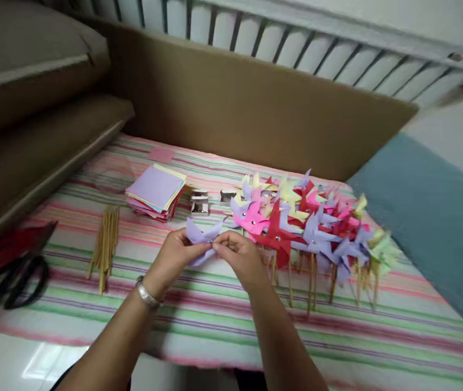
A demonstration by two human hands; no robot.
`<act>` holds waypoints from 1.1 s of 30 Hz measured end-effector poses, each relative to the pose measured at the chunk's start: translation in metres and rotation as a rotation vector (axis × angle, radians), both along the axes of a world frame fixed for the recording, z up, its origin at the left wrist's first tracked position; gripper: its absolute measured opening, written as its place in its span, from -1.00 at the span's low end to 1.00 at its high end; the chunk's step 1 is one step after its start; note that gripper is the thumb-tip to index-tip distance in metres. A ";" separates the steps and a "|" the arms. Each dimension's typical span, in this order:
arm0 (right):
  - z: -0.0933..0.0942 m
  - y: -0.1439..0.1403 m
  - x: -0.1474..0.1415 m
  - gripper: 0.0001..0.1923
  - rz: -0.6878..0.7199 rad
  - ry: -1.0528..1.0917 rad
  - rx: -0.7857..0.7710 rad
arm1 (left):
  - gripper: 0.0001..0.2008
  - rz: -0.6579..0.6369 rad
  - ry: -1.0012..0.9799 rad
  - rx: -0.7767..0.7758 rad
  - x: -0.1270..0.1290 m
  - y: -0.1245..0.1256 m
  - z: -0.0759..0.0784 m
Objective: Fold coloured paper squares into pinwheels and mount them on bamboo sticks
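Note:
Above the striped cloth, my left hand point(177, 251) is closed on a lilac paper pinwheel point(201, 234), its thumb pressing near the centre. My right hand point(240, 254) pinches the same pinwheel at the middle from the other side. Whether a pin sits between those fingertips is too small to make out. The folded corners stand up between both hands. Just beyond lie small open boxes point(200, 205) with shiny bits inside. A stack of coloured paper squares point(156, 185), lilac on top, rests behind my left hand.
Many finished pinwheels point(278, 238) on sticks lie massed at the right. A bundle of thin wooden sticks point(105, 241) and black-handled scissors point(23, 279) lie left. Large brown padded pieces point(44, 130) rise at the left, and a brown board point(235, 100) stands at the back.

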State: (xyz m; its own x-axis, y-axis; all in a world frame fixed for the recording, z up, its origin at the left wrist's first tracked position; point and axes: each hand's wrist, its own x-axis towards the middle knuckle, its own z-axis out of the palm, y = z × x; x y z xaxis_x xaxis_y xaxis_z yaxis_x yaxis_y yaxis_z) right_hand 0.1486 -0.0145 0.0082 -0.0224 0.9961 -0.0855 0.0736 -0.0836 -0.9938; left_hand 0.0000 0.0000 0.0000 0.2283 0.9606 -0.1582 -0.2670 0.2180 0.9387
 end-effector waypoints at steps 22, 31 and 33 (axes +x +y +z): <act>-0.001 0.000 -0.008 -0.64 -0.135 0.041 -0.002 | -0.74 -0.047 -0.035 -0.027 -0.007 0.002 -0.003; -0.006 0.000 -0.008 -0.81 0.025 0.294 -0.053 | -0.76 -0.072 0.015 0.010 -0.009 0.002 -0.002; -0.008 0.000 -0.008 -0.82 0.004 0.293 -0.045 | -0.76 -0.069 0.007 0.008 -0.009 0.003 -0.002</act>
